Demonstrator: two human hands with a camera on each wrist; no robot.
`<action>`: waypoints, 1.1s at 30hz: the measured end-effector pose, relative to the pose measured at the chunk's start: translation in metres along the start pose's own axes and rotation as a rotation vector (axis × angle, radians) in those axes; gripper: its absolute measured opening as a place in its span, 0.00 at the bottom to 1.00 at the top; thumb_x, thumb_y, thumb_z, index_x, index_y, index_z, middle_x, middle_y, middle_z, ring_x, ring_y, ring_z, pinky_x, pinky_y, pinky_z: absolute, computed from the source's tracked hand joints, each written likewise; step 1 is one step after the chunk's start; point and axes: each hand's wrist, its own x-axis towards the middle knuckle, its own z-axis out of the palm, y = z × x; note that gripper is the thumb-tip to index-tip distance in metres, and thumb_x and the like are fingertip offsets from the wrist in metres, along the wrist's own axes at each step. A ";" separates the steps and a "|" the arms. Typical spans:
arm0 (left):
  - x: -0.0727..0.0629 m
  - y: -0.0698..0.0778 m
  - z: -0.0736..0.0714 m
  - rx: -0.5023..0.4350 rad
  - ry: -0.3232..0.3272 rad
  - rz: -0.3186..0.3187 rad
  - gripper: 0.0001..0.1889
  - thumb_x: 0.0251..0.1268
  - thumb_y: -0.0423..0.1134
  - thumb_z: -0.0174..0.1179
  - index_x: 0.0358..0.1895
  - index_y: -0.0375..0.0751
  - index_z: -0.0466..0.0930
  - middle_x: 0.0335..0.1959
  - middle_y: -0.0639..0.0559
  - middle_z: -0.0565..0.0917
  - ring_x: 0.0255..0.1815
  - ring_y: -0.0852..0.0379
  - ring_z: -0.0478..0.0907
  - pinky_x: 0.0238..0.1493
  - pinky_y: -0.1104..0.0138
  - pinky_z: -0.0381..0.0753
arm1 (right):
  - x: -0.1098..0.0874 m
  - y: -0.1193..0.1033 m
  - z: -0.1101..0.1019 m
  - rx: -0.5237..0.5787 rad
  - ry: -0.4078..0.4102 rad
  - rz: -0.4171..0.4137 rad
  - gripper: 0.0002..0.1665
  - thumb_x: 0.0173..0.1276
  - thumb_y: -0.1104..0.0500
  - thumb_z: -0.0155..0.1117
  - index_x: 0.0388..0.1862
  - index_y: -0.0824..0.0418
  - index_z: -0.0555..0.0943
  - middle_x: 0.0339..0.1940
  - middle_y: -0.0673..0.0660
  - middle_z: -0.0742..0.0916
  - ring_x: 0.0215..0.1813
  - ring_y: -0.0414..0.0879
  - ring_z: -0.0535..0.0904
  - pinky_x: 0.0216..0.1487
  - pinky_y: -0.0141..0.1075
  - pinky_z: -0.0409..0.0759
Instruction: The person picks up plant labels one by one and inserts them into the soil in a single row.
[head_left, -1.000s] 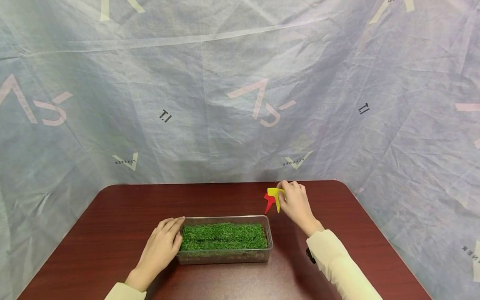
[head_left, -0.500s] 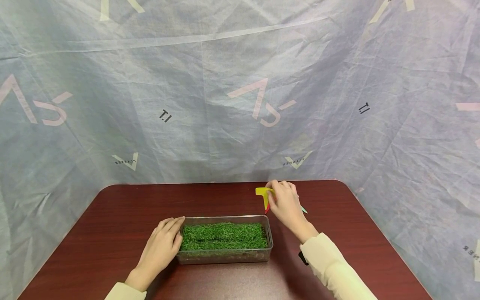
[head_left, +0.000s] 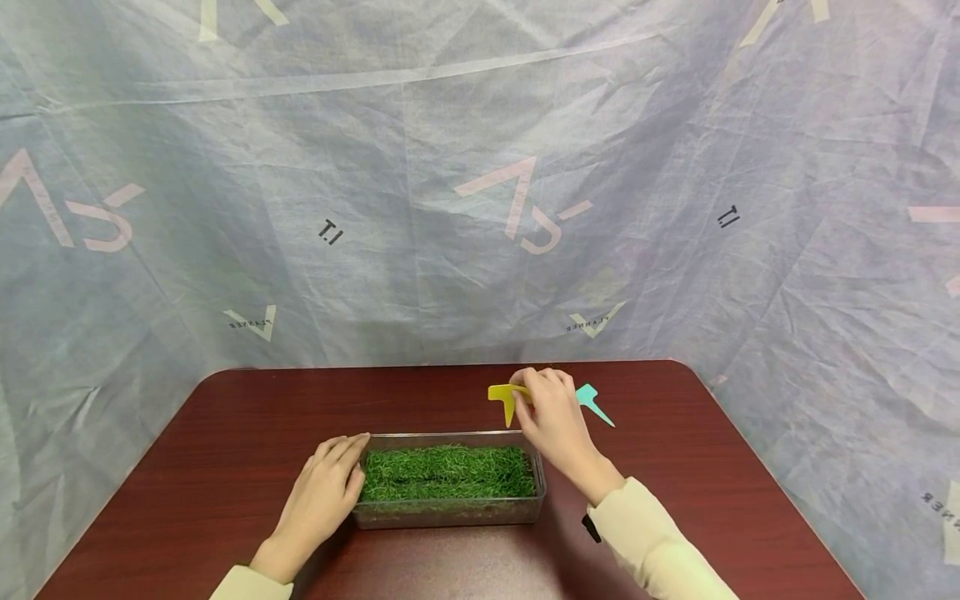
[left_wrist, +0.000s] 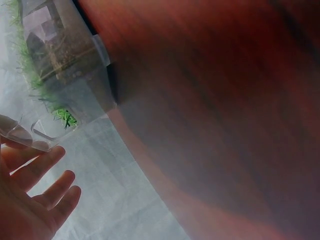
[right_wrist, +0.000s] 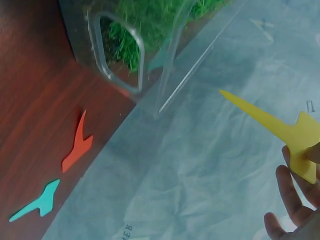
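Observation:
A yellow T-shaped plant label (head_left: 501, 394) is pinched between the thumb and fingers of my right hand (head_left: 553, 421), its pointed stem hanging down by the far right corner of the clear plastic planter (head_left: 450, 512). Green grass (head_left: 450, 472) fills the planter. My left hand (head_left: 318, 492) rests against the planter's left end, fingers fairly straight, fingertips at the rim. In the left wrist view these fingers (left_wrist: 52, 152) look relaxed and spread. A teal label (head_left: 592, 402) lies right of my right hand. A red label (right_wrist: 77, 147) shows only in the right wrist view.
The planter stands on a dark red-brown table (head_left: 262, 417). Behind and on both sides hangs a grey printed cloth (head_left: 420, 250). In the right wrist view, a cut-out handle (right_wrist: 120, 55) appears in the planter's end wall.
My right hand has moved left and slightly nearer with the yellow label, toward the planter. The teal label has come into sight and the red one is hidden. My left hand stays put.

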 end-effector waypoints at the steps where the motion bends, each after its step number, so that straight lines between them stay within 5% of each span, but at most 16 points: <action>1: 0.000 0.000 0.000 -0.003 0.000 -0.002 0.21 0.60 0.35 0.54 0.59 0.39 0.74 0.55 0.45 0.78 0.57 0.45 0.70 0.52 0.50 0.73 | -0.001 -0.001 0.000 0.002 -0.003 0.000 0.07 0.57 0.66 0.63 0.35 0.58 0.77 0.29 0.49 0.82 0.37 0.46 0.76 0.54 0.47 0.71; 21: 0.000 -0.001 0.001 -0.003 0.010 -0.002 0.21 0.60 0.35 0.53 0.58 0.39 0.74 0.54 0.44 0.78 0.57 0.45 0.70 0.53 0.50 0.73 | -0.033 -0.011 0.017 0.032 -0.090 0.005 0.07 0.58 0.64 0.63 0.33 0.55 0.77 0.28 0.47 0.82 0.35 0.42 0.75 0.51 0.44 0.70; 33: 0.000 -0.001 0.002 -0.008 0.017 0.005 0.21 0.61 0.35 0.53 0.58 0.39 0.74 0.54 0.44 0.78 0.57 0.45 0.70 0.53 0.50 0.73 | -0.047 -0.008 0.021 0.028 -0.075 -0.001 0.07 0.57 0.65 0.64 0.32 0.54 0.77 0.25 0.44 0.81 0.34 0.40 0.75 0.51 0.45 0.72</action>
